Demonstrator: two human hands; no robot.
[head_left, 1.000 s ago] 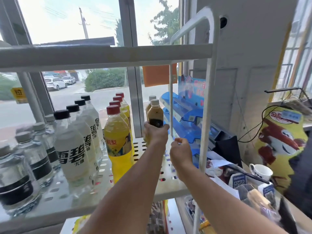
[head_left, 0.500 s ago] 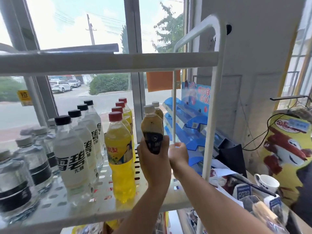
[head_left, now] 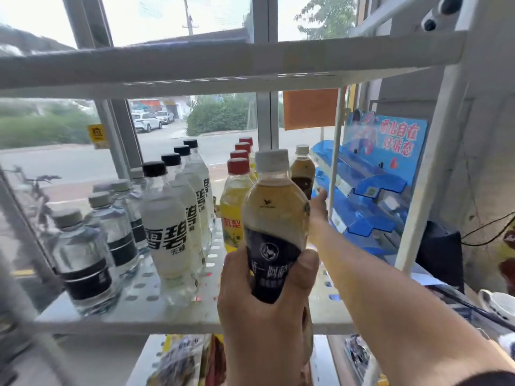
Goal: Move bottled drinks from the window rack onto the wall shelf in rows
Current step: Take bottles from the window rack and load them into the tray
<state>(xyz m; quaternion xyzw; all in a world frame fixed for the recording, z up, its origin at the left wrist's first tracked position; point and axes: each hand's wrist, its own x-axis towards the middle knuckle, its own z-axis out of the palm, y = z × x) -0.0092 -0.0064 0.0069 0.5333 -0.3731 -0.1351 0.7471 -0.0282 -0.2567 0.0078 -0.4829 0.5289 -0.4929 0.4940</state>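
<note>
My left hand (head_left: pixel 262 316) grips a milk tea bottle (head_left: pixel 274 213) with a grey cap and dark label, holding it upright close to the camera, in front of the window rack's perforated shelf (head_left: pixel 139 316). A second milk tea bottle (head_left: pixel 303 171) stands at the back right of that shelf. My right hand (head_left: pixel 317 215) reaches in beside it, one fingertip at its lower right side. The held bottle hides most of that hand, so its grip is unclear.
Rows of white soda bottles (head_left: pixel 167 232), yellow drinks (head_left: pixel 234 207) and clear water bottles (head_left: pixel 80 260) fill the shelf's left and middle. The upper shelf (head_left: pixel 223 65) hangs overhead. A white post (head_left: pixel 420 190), a blue display (head_left: pixel 370 190) and a cup (head_left: pixel 498 302) are to the right.
My left hand has lifted the milk tea bottle off the shelf and drawn it toward me. My right hand has moved forward toward the remaining milk tea bottle.
</note>
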